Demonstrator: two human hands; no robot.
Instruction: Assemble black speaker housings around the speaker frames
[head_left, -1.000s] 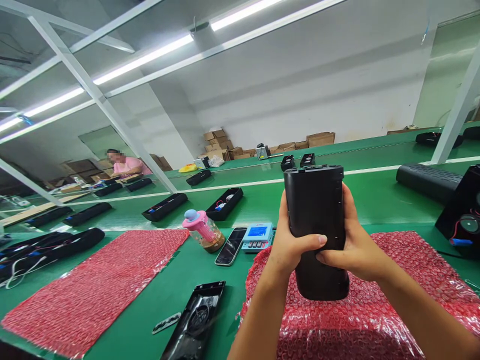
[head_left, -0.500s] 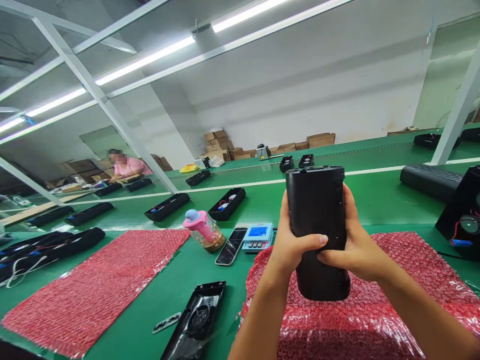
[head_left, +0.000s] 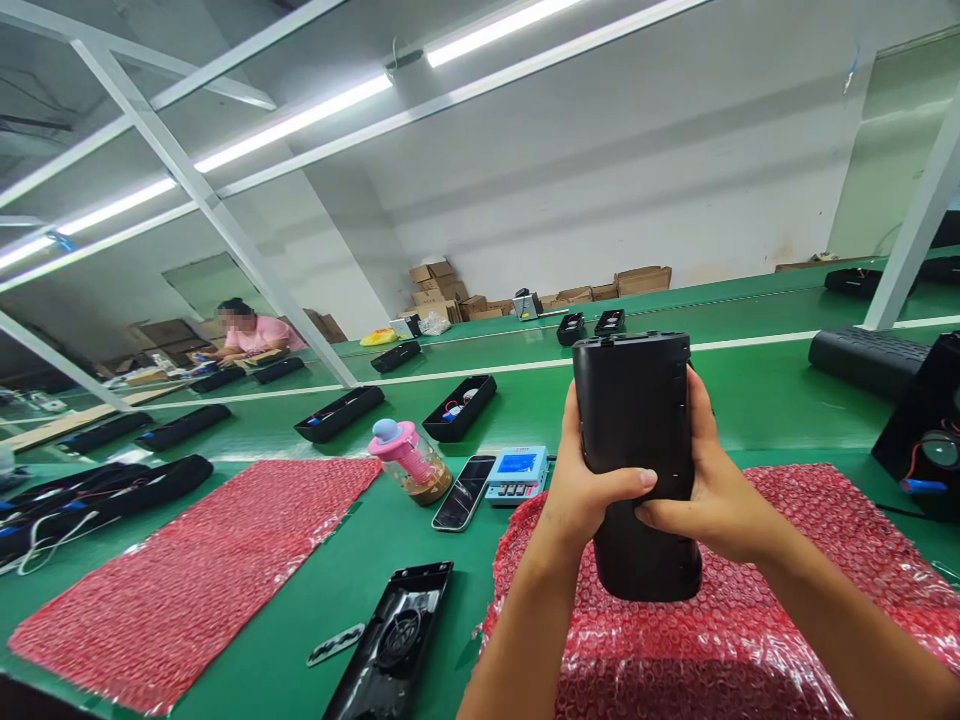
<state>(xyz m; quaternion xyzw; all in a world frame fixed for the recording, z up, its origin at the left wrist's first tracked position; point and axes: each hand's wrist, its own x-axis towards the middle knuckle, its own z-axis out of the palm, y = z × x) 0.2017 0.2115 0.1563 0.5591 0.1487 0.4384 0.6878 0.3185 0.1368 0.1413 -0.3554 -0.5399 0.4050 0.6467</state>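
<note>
A black plastic casing (head_left: 634, 415) with rounded edges is held upright in front of me, over red bubble wrap (head_left: 802, 610). My left hand (head_left: 589, 485) wraps its left side, thumb lying across the face. From the right, my right hand (head_left: 705, 490) grips the casing, its thumb just below the other one. The fingers behind the casing are hidden. Left of my forearms lies an open black shell (head_left: 397, 635) with a round grille, beside a small slotted strip (head_left: 335, 645). Past my left hand sit a light-blue meter (head_left: 516, 475) with a screen and a smartphone (head_left: 463, 493).
A pink-lidded cup (head_left: 409, 460) stands by the phone. Another red bubble-wrap sheet (head_left: 195, 570) lies at left. Black housings with wiring (head_left: 459, 408) rest along the green belt (head_left: 742, 385). A person in pink (head_left: 259, 332) sits far left; a metal post (head_left: 911, 220) rises at right.
My hands keep the same hold on the casing, nearly still. The housings on the near belt lane have shifted slightly right, those on the far lane slightly left. The distant person has moved a little.
</note>
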